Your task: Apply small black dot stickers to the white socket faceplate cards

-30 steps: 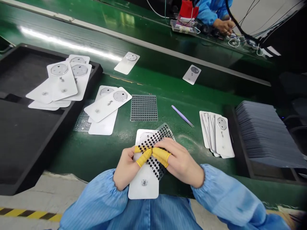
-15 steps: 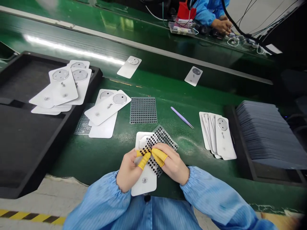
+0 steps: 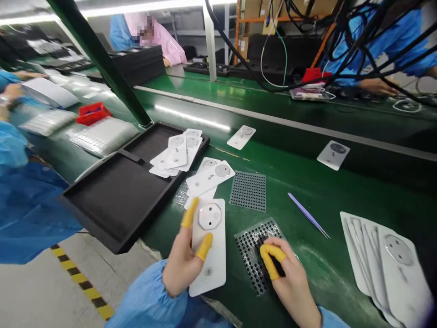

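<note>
My left hand (image 3: 186, 259), with yellow finger cots on thumb and forefinger, holds a white plate (image 3: 210, 248) with an octagonal metal disc near its top. My right hand (image 3: 290, 284) rests on a clear sheet of black dots (image 3: 254, 248) lying on the green table; its cot-covered fingertips are curled and press on the sheet. The two hands are apart, the plate to the left of the sheet.
A second dot sheet (image 3: 248, 190) and purple tweezers (image 3: 308, 221) lie ahead. White plates are stacked at centre (image 3: 209, 178), fanned at the right (image 3: 385, 259) and in a black tray (image 3: 119, 191). Two plates ride the conveyor. Co-workers in blue stand left and far right.
The hands have separated: my left hand took the plate away to the left, and the dot sheet came down on the table under my right hand. The view has tipped up and swung left.
</note>
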`<state>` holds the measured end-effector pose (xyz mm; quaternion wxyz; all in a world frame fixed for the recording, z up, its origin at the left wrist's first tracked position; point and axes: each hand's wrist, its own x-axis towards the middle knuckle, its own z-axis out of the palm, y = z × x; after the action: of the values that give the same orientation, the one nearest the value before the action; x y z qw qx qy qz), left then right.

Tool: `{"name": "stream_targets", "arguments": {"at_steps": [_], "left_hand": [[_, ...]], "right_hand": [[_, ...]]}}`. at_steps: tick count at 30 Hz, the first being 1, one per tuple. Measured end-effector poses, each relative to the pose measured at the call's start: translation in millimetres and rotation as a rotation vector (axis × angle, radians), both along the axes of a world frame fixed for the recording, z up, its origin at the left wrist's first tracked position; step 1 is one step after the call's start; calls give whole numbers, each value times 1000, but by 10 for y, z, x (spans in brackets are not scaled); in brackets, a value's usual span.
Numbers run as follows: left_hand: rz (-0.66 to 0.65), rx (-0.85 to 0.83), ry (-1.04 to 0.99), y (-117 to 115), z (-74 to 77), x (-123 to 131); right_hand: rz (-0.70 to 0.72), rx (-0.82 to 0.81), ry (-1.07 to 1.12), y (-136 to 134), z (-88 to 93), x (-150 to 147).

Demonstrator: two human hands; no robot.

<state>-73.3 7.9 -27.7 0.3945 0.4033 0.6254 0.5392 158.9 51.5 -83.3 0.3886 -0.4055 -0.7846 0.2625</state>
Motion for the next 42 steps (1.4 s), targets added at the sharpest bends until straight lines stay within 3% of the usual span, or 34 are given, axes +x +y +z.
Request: {"name": "stream_targets", "arguments": {"at_steps": [1,3,6,9,14,20,25,30,42], "left_hand": [[13,-18,-56,-28,55,9],[-80,-89,-138,-55,154,108],[-275,-150,-177,-66,234,359],[-375,-152,-156,-95,226,570],[-364,-134,-4,-166,187,680],[-263,-83,135,-196,184,658],[-247,62,388,-204,190,679],[-175,295,606,-195,280,718],[-231,385,650,-87,404,748]], "right_hand": [[-36,-39,34,-4,94,4],[-108,-29,92,-17,320,-10],[-162,134,78,-76,639,-88],[-123,137,41,-154,774,-154],[-28,112,9,-210,772,-88],[76,390,-236,-301,806,-109],[7,329,-326,-433,787,-194],[-29,336,-198,-468,752,-197],[-105,313,-150,-451,755,-193]]}}
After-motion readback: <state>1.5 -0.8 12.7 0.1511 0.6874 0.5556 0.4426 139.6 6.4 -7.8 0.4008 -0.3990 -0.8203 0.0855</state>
